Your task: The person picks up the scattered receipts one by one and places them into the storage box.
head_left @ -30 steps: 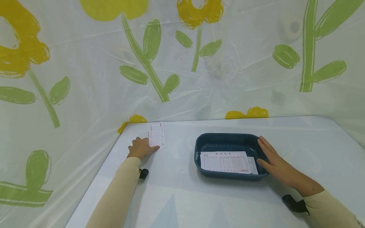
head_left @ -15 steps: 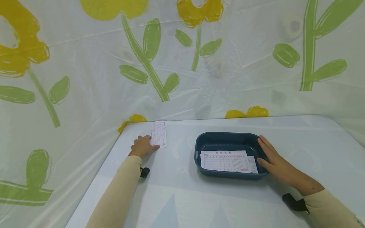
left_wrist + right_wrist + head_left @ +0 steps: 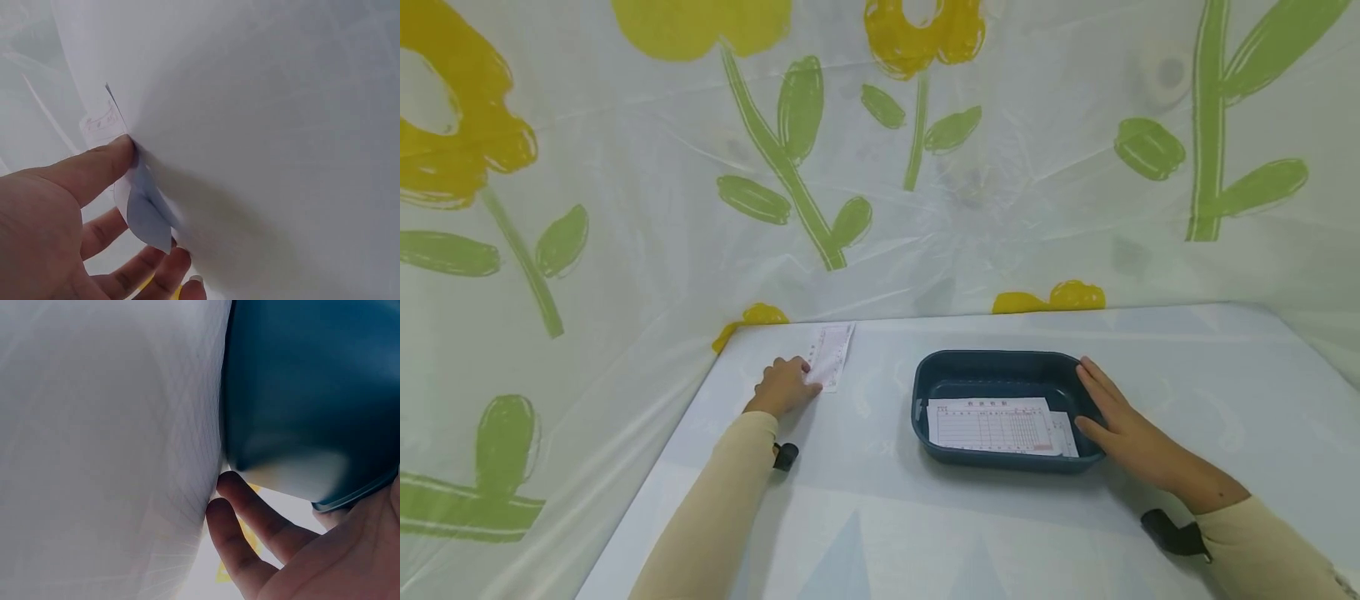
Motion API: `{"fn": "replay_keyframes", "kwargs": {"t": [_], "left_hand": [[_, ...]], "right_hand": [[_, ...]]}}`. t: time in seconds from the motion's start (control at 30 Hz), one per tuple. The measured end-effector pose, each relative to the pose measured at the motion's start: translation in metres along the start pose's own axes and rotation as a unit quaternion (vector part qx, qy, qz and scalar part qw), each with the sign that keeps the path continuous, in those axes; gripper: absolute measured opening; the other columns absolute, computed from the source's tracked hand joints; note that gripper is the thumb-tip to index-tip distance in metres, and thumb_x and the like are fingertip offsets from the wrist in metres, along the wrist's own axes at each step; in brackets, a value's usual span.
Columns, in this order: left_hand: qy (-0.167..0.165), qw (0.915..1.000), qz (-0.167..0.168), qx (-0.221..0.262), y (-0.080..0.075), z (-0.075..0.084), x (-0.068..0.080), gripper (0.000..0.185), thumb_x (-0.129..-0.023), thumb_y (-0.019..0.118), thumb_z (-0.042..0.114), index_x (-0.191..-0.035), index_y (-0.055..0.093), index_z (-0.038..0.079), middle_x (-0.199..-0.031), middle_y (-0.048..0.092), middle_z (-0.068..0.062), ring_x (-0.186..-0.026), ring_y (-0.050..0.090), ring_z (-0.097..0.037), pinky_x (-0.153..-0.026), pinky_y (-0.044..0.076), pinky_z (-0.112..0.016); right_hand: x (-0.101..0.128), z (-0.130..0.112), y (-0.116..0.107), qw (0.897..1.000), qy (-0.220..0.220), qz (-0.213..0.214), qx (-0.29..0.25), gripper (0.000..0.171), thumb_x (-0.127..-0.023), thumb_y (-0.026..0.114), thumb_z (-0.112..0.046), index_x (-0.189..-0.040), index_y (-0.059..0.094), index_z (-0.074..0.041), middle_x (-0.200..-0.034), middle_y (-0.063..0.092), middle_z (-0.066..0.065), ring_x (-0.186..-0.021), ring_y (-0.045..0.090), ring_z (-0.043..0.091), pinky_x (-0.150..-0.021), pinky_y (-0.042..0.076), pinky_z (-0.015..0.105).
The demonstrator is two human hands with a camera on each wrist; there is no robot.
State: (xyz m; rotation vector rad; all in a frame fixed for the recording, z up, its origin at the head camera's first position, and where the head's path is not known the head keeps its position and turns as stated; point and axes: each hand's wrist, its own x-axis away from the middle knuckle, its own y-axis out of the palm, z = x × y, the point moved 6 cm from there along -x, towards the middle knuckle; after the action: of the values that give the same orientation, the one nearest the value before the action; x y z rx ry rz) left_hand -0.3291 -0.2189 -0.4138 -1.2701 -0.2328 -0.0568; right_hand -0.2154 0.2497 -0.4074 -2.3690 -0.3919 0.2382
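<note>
My left hand (image 3: 781, 387) pinches printed paper receipt slips (image 3: 832, 348) at the far left of the white table. In the left wrist view, the thumb presses on the slips (image 3: 147, 209), whose lower end bends into a curl; how many there are, I cannot tell. A dark blue plastic bin (image 3: 992, 461) stands right of centre, holding printed receipt sheets (image 3: 988, 425). My right hand (image 3: 1123, 429) rests against the bin's right end with straight fingers. Seen from the right wrist, two fingertips reach down beside the blue wall (image 3: 312, 381), near the tabletop.
A white curtain (image 3: 970, 225) with yellow flowers and green leaves hangs behind and to the left of the table (image 3: 880, 533). Black wrist straps (image 3: 1174, 533) stick out under both sleeves.
My left hand has slid a little to the right with the receipt slips, which now tilt rightward at the top. The right hand and the bin stay in place.
</note>
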Motion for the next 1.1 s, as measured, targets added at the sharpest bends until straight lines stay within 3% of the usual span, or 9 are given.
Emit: {"fn": "replay_keyframes", "kwargs": {"t": [0.27, 0.5, 0.83, 1.1], "left_hand": [[-0.006, 0.9997, 0.007, -0.024, 0.0, 0.006, -0.004, 0.05, -0.096, 0.058, 0.043, -0.13, 0.057, 0.005, -0.126, 0.052, -0.022, -0.116, 0.048, -0.04, -0.098, 0.04, -0.065], [-0.013, 0.9985, 0.017, -0.051, 0.003, 0.016, -0.003, 0.059, -0.092, 0.066, 0.041, -0.129, 0.052, -0.004, -0.121, 0.053, -0.028, -0.111, 0.049, -0.043, -0.096, 0.041, -0.066], [-0.032, 0.9991, -0.002, 0.03, 0.0, 0.012, -0.002, 0.078, -0.091, 0.069, 0.033, -0.15, 0.03, 0.0, -0.135, 0.052, -0.025, -0.122, 0.053, -0.041, -0.104, 0.041, -0.061], [-0.023, 0.9968, 0.008, 0.077, -0.002, 0.012, -0.003, 0.073, -0.094, 0.062, 0.011, -0.156, 0.023, 0.004, -0.148, 0.047, -0.022, -0.12, 0.052, -0.034, -0.11, 0.04, -0.054]], "right_hand": [[0.0, 0.001, -0.001, 1.0, -0.006, 0.002, 0.008, 0.077, -0.105, 0.048, -0.022, -0.16, -0.002, -0.004, -0.167, -0.011, 0.019, -0.152, -0.006, 0.048, -0.111, 0.009, 0.076], [0.002, 0.003, 0.001, 1.0, -0.005, 0.0, 0.0, 0.077, -0.105, 0.048, -0.022, -0.16, -0.003, -0.005, -0.167, -0.012, 0.018, -0.152, -0.007, 0.048, -0.111, 0.009, 0.077], [0.001, 0.001, 0.001, 1.0, -0.001, -0.001, -0.004, 0.077, -0.104, 0.049, -0.022, -0.16, -0.002, -0.005, -0.167, -0.011, 0.019, -0.152, -0.007, 0.048, -0.111, 0.009, 0.076], [0.0, 0.002, 0.001, 1.0, 0.001, 0.0, 0.006, 0.077, -0.104, 0.048, -0.022, -0.16, -0.002, -0.004, -0.167, -0.011, 0.019, -0.152, -0.006, 0.048, -0.111, 0.009, 0.076]]}}
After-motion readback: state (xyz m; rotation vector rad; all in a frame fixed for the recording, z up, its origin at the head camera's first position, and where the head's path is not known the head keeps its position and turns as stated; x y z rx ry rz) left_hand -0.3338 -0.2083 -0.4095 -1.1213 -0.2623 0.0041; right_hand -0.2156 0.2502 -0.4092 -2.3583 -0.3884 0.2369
